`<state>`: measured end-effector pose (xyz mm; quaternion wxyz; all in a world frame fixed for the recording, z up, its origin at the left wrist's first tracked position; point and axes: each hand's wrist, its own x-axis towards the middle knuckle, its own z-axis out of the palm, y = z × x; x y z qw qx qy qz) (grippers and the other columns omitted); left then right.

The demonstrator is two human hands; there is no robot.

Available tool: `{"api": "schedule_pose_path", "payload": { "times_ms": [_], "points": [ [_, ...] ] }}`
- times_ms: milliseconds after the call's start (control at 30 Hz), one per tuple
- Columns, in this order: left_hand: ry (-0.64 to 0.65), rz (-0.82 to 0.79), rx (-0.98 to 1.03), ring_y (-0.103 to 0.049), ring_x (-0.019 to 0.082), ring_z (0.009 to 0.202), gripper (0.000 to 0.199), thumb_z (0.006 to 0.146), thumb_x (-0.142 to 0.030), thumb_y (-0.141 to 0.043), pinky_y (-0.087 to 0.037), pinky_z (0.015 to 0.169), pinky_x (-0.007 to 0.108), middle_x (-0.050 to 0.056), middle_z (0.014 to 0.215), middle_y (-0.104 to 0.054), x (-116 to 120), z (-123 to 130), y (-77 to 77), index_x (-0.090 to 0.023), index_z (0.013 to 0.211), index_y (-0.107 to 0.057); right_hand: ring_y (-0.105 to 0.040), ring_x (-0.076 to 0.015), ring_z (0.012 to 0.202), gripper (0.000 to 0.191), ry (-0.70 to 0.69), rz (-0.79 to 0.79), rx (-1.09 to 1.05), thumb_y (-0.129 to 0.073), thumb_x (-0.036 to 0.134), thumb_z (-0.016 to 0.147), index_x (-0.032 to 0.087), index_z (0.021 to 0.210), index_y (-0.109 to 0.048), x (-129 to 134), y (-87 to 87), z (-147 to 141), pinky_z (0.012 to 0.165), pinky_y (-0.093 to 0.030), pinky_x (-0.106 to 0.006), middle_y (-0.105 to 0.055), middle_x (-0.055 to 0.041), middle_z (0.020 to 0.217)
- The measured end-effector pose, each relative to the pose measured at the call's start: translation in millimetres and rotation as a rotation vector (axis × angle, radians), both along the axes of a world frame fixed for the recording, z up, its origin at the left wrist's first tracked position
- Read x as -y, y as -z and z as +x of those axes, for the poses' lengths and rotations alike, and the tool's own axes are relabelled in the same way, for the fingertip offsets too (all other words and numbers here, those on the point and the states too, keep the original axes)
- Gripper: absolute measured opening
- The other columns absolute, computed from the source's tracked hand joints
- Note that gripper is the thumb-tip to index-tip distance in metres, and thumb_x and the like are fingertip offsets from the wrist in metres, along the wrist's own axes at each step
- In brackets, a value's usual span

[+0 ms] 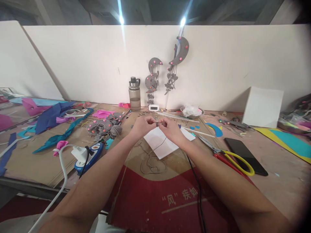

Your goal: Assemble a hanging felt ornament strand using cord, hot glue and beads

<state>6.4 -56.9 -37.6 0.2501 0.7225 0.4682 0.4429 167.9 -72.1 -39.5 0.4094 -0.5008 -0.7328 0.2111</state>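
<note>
My left hand (145, 125) and my right hand (170, 128) meet over the table, thumbs and forefingers pinched together. Between the fingertips is a small grey piece (157, 123), too small and covered to make out fully. A thin grey cord (160, 144) runs down from under my right hand and lies in loose loops on the cardboard. Beneath the hands lies a white sheet (162, 149), with small blue cut shapes near its right side. Grey crescents with pink dots and strings of small pieces, such as the hanging crescent (185, 48), are on the white wall behind.
Scissors with yellow and red handles (218, 150) and a black phone (245, 155) lie right. At left are a blue power strip (93, 155), a grey yarn ball (116, 129) and coloured fabric. A bottle (134, 97) stands behind. A black cable (199, 194) crosses the red board.
</note>
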Motion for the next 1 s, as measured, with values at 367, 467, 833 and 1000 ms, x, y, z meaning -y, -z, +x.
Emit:
{"api": "schedule_pose_path", "payload": {
  "times_ms": [367, 467, 833, 1000],
  "points": [
    [-0.339, -0.125, 0.493, -0.044, 0.009, 0.048, 0.01, 0.063, -0.025, -0.062, -0.027, 0.045, 0.022, 0.0, 0.053, -0.057, -36.8, -35.3, 22.3, -0.015, 0.062, -0.063, -0.049, -0.0117, 0.067, 0.024, -0.191, 0.027, 0.023, -0.048, 0.033, 0.089, 0.017, 0.086, -0.064, 39.0, -46.1, -2.5, 0.062, -0.035, -0.024, -0.061, 0.0006, 0.074],
    [-0.294, -0.201, 0.79, -0.045, 0.008, 0.05, 0.013, 0.059, -0.024, -0.067, -0.024, 0.044, 0.021, 0.002, 0.06, -0.06, -43.1, -40.9, 28.4, -0.014, 0.064, -0.061, -0.052, -0.0112, 0.071, 0.026, -0.323, 0.063, 0.011, -0.045, 0.035, 0.092, 0.017, 0.091, -0.064, 72.7, -70.1, -4.4, 0.065, -0.037, -0.023, -0.062, -0.0004, 0.081],
    [-0.032, -0.259, 1.07, -0.042, 0.004, 0.05, 0.024, 0.054, -0.023, -0.074, -0.024, 0.042, 0.018, -0.004, 0.063, -0.055, -34.2, -32.3, 22.8, -0.015, 0.071, -0.059, -0.061, -0.0172, 0.073, 0.039, -0.093, -0.161, 0.421, -0.04, 0.044, 0.094, 0.017, 0.084, -0.065, 32.2, -58.6, 35.0, 0.065, -0.042, -0.027, -0.068, -0.0073, 0.082],
    [0.018, -0.296, 1.041, -0.04, 0.004, 0.048, 0.027, 0.055, -0.025, -0.077, -0.023, 0.042, 0.019, -0.004, 0.065, -0.057, -26.2, -20.4, 19.8, -0.015, 0.071, -0.059, -0.063, -0.0249, 0.074, 0.039, 0.302, -0.269, 0.676, -0.051, 0.049, 0.087, 0.015, 0.073, -0.064, -8.0, -6.1, 59.2, 0.064, -0.04, -0.031, -0.068, -0.0138, 0.076]
  ]
}}
